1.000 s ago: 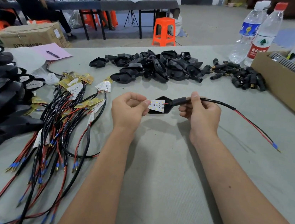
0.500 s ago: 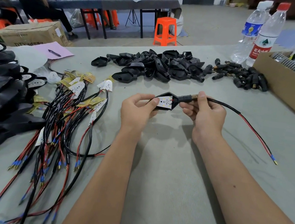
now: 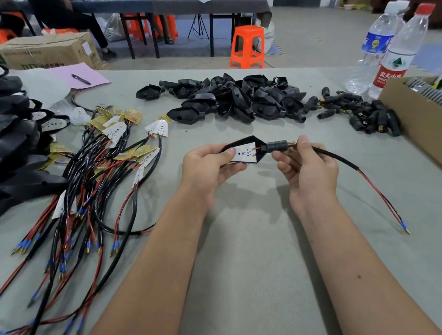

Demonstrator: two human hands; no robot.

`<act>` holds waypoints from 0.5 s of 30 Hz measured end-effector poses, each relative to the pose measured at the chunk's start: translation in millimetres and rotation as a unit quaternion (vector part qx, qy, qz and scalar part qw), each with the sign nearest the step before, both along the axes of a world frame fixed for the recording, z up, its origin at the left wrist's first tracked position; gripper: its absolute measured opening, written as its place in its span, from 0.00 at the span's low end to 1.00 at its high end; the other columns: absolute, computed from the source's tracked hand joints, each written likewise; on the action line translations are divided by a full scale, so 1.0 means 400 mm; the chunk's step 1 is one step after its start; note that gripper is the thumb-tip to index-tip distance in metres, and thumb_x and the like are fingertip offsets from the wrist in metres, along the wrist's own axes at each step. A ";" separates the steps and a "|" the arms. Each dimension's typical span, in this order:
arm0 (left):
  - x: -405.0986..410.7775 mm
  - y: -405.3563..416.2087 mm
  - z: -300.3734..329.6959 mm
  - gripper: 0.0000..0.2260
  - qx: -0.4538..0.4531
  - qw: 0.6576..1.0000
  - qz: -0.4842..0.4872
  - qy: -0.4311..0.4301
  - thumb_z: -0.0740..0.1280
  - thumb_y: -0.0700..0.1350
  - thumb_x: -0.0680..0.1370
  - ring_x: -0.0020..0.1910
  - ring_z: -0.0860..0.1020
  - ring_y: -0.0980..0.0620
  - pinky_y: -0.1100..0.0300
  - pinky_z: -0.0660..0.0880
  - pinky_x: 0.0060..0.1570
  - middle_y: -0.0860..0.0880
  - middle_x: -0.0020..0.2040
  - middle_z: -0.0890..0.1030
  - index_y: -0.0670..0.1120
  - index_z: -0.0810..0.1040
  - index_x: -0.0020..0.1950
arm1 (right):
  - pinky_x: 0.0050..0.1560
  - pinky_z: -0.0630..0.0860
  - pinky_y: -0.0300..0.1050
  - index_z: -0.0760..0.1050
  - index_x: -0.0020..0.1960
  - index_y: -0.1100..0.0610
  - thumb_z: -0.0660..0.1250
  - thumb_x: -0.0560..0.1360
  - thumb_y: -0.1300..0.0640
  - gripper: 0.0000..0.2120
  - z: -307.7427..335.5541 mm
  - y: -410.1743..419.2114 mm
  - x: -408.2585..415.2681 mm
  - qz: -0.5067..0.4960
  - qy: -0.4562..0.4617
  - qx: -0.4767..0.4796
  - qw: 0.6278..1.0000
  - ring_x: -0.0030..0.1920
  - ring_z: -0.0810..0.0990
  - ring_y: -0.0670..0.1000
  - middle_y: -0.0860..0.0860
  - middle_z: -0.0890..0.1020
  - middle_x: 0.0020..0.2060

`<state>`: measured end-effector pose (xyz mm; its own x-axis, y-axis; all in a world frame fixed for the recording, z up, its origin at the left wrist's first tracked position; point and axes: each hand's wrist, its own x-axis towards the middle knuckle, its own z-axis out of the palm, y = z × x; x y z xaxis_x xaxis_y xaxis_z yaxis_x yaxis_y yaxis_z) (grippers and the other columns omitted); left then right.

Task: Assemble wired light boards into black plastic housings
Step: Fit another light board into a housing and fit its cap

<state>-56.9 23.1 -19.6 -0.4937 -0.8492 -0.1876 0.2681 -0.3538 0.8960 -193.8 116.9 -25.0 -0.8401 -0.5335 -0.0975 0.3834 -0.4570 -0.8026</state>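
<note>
The light board (image 3: pixel 245 154) now sits inside the black housing (image 3: pixel 240 144), no longer outside its mouth. Left hand (image 3: pixel 209 166) pinches both, thumb on the board; right hand (image 3: pixel 309 167), at 3 o'clock, grips the cable (image 3: pixel 335 157) above the counter (image 3: pixel 259 255).

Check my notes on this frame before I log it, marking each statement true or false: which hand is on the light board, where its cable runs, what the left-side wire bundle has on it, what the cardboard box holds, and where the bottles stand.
1. The left hand presses its thumb on the white light board sitting in a black housing. True.
2. The right hand rests flat on the table. False: it grips the black cable behind the housing's stem.
3. The cable's free end is plugged into a socket. False: it lies loose on the table.
4. A heap of empty housings lies beyond the hands. True.
5. Two water bottles stand left of the cardboard box. True.
</note>
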 end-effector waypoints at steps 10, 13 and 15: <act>-0.002 -0.001 0.004 0.01 0.016 1.000 0.023 0.003 0.68 0.32 0.80 0.33 0.84 0.45 0.63 0.80 0.34 0.39 0.40 0.85 0.34 0.78 0.50 | 0.31 0.79 0.38 0.74 0.43 0.59 0.70 0.81 0.61 0.09 -0.008 0.005 -0.010 0.042 0.013 -0.005 0.999 0.35 0.86 0.55 0.57 0.83 0.35; 0.001 -0.002 0.000 0.02 0.005 0.999 0.036 0.004 0.67 0.32 0.80 0.32 0.83 0.46 0.63 0.80 0.35 0.40 0.40 0.85 0.35 0.79 0.48 | 0.31 0.79 0.41 0.73 0.44 0.59 0.69 0.81 0.60 0.09 -0.010 0.003 -0.011 0.046 0.059 0.026 0.997 0.35 0.86 0.56 0.61 0.83 0.40; 0.004 -0.004 -0.003 0.02 -0.009 0.999 0.044 0.002 0.68 0.33 0.80 0.32 0.82 0.47 0.63 0.80 0.36 0.41 0.40 0.86 0.36 0.79 0.48 | 0.30 0.79 0.42 0.75 0.44 0.59 0.69 0.82 0.59 0.09 -0.010 0.003 -0.011 0.055 0.086 0.050 0.994 0.35 0.86 0.57 0.60 0.84 0.39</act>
<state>-55.4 21.7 -20.9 -0.4171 -0.8928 -0.1702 0.3012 -0.3124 0.9009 -198.0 118.0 -29.0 -0.7861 -0.6179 -0.0141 0.2798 -0.3354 -0.8995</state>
